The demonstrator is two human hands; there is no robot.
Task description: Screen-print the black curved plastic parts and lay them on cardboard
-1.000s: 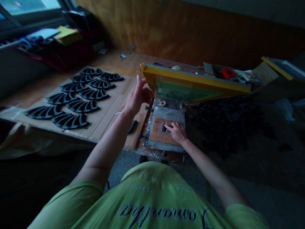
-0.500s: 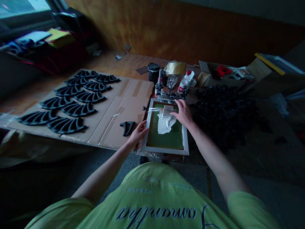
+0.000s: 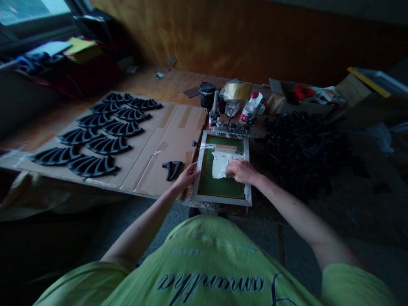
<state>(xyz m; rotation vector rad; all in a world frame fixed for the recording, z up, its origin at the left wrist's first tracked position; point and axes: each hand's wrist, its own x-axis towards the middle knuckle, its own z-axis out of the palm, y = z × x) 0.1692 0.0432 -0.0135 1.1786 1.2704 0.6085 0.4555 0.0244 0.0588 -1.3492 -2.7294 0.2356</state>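
Observation:
A screen-printing frame with a green mesh lies in front of me. My left hand is at its left rail, with the fingers closed along the edge. A white patch, apparently thick ink, lies on the mesh below a flat beige strip. My right hand is over the mesh at the patch's right side, fingers pinched together. What they grip is hidden. One small black curved part sits on the cardboard, left of my left hand. A metal hinge clamp stands at the frame's far end.
Several black fan-shaped pieces lie in rows on the cardboard. A dark heap of black parts is right of the frame. Behind the clamp stand a black tub, a tape roll and a red-capped bottle. An open carton stands farther right.
My right hand has come down and towards me from the frame's far right corner, and its fingers have closed at the white patch. My left hand stays at the left rail.

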